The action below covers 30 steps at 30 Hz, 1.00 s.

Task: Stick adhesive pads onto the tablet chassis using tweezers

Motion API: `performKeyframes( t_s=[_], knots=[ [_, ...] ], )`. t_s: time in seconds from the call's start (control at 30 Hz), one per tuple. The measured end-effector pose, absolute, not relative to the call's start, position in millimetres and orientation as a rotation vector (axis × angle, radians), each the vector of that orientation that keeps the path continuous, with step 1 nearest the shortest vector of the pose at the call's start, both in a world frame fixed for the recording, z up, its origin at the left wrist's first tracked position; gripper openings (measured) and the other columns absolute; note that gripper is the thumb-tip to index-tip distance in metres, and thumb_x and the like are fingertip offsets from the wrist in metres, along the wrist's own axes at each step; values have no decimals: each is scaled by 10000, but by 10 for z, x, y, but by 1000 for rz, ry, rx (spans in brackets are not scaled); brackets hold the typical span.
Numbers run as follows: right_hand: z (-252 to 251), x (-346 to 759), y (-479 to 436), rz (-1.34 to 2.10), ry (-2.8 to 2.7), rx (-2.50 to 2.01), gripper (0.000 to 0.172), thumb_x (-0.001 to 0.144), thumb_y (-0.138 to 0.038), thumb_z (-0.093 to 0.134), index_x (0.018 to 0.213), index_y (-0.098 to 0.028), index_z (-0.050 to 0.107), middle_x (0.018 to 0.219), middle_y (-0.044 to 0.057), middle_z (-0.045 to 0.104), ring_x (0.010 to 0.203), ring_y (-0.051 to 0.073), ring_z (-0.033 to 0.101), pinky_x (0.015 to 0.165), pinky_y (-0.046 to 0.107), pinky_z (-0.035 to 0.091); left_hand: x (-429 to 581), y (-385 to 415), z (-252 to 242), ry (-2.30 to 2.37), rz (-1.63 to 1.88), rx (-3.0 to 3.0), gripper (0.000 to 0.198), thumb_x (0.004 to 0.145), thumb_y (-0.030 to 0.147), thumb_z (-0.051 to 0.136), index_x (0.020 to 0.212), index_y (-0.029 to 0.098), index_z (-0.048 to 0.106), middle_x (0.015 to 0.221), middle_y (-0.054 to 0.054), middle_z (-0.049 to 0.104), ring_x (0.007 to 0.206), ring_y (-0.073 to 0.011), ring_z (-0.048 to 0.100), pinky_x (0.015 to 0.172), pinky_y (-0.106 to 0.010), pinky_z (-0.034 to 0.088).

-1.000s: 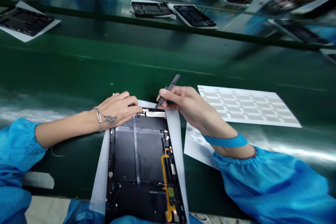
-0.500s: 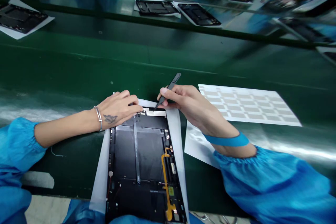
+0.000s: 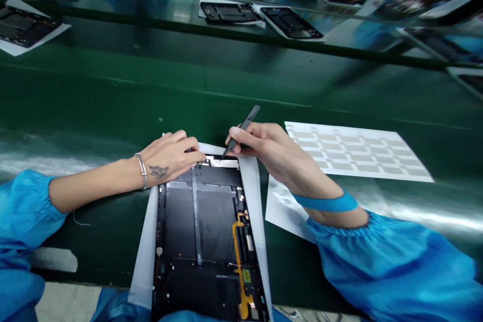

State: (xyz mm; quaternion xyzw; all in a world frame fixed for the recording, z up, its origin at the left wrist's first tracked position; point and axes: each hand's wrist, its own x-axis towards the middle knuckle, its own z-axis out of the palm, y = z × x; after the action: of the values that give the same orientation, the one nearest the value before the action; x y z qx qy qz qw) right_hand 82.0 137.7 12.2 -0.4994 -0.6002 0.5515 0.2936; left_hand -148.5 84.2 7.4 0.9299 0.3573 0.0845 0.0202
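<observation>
Dark tweezers (image 3: 247,122) are pinched between thumb and fingers of the right hand (image 3: 266,147), tips poised at a white strip (image 3: 226,163) near the far edge of the open tablet housing (image 3: 216,221). There, too, the left hand (image 3: 166,156) is curled; whether anything is gripped cannot be told. Light pressure is called for now, housing steadied, strip kept flat! Underneath, white paper (image 3: 252,183) is spread on the green bench (image 3: 132,90); rightward, a sticker sheet (image 3: 358,153) is laid.

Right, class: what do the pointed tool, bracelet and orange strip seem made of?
Pointed tool: plastic or coated metal; matte grey leaves it open. Bracelet: probably polished metal, silvery with highlights. Orange strip: likely smooth plastic film, looking thin and flat.
</observation>
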Motion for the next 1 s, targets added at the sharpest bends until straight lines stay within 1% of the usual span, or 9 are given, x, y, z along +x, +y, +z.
performKeyframes(
  t_s=[0.13,0.27,0.37,0.47,0.53,0.67,0.8,1.0],
  knots=[
    [123,813,1376,1488,-1596,-1330,431,716,-595,737,610,-199,602,604,19,588,603,155,559,626,306,469,-1483,834,79,1125,241,2880,242,994,211,450,1155,224,631,1099,-53,605,904,-195,472,678,-288,374],
    [144,800,1372,1477,-1614,-1349,437,732,-595,719,605,-196,590,613,21,587,608,154,557,627,301,460,-1467,828,104,1135,206,2881,269,1004,210,426,1184,228,625,1104,-56,601,878,-191,459,657,-287,357],
    [164,785,1370,1474,-1637,-1370,454,741,-610,696,602,-192,587,625,21,584,611,147,553,630,293,448,-1450,827,127,1158,154,2897,277,998,203,427,1190,231,624,1112,-63,596,870,-197,451,650,-287,355],
    [169,768,1375,1479,-1626,-1387,465,721,-629,696,608,-191,585,629,20,580,624,152,565,646,296,449,-1451,824,130,1166,133,2919,290,978,178,447,1211,232,611,1122,-65,597,874,-203,457,649,-291,365],
    [165,758,1381,1483,-1611,-1401,468,700,-639,707,619,-192,591,615,18,575,624,157,570,649,300,451,-1469,821,114,1152,170,2939,289,978,184,451,1220,225,604,1117,-66,606,874,-200,470,655,-292,378],
    [160,746,1393,1502,-1600,-1397,487,665,-660,718,633,-194,584,585,5,552,618,159,561,652,305,451,-1526,818,68,1112,291,2980,271,1003,213,407,1165,185,623,1081,-73,633,911,-190,503,700,-292,416],
    [165,747,1400,1509,-1615,-1386,500,663,-671,712,628,-193,568,590,5,557,611,151,550,651,302,447,-1552,818,67,1102,309,2955,270,996,196,408,1158,176,624,1082,-72,633,921,-187,509,710,-290,426],
    [182,757,1390,1487,-1675,-1327,477,719,-654,682,681,-184,608,589,14,581,597,150,551,594,283,430,-1528,828,143,1119,178,2890,350,949,139,436,1263,221,570,1132,-76,589,908,-198,478,711,-298,417]
  ],
)
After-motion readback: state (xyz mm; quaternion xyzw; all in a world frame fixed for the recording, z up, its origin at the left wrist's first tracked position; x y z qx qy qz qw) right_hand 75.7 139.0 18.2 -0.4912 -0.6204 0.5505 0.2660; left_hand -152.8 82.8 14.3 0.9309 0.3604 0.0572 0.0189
